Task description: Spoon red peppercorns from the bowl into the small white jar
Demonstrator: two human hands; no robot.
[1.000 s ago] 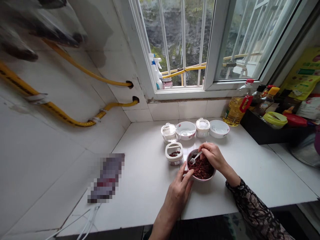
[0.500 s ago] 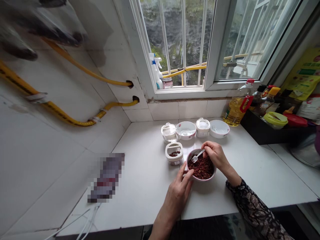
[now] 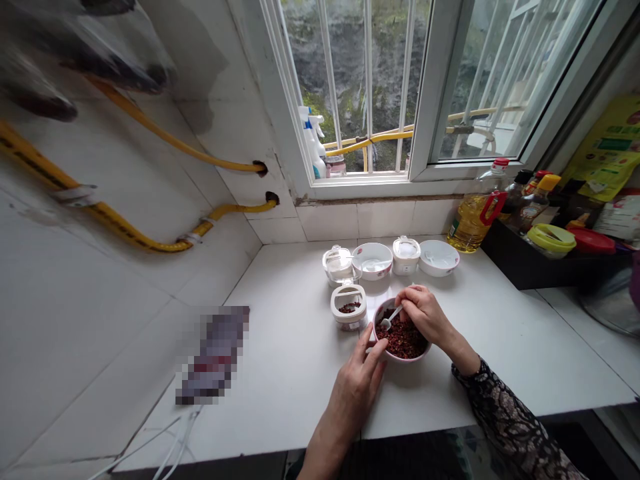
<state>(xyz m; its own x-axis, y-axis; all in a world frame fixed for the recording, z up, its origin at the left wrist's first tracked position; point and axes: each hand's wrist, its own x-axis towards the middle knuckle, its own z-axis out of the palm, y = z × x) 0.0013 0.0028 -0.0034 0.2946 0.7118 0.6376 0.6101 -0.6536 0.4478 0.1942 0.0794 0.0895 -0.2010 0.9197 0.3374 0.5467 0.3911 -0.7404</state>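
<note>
Fingers [image 3: 406, 308] of the right hand [image 3: 425, 315] pinch the thin handle of a small white spoon [image 3: 393, 317], its head tipped down into a heap of dark red peppercorns [image 3: 404, 340] filling a pink-rimmed bowl [image 3: 400, 359]. The left hand [image 3: 356, 377] lies at the near left side of that bowl, its fingers loosely spread with the tips against the rim. No firm grip shows there, and the hand looks placed to keep the bowl from sliding while the spoon works inside it. The bowl sits between the two hands, where both reach it easily, toward the middle of the tabletop [image 3: 280, 380] and back from its front edge.

Just left of the bowl, almost touching it, stands a squat white jar [image 3: 349, 308] with a few peppercorns showing through its open top. A row runs along the back edge of the tabletop: a glass jar [image 3: 339, 263], a white bowl [image 3: 371, 260], a lidded white pot [image 3: 405, 255] and a second white bowl [image 3: 439, 258]. Toward the back right corner stands a cooking oil bottle [image 3: 470, 223] with a red handle, beside a black tray [image 3: 525, 265] of sauce bottles.
</note>
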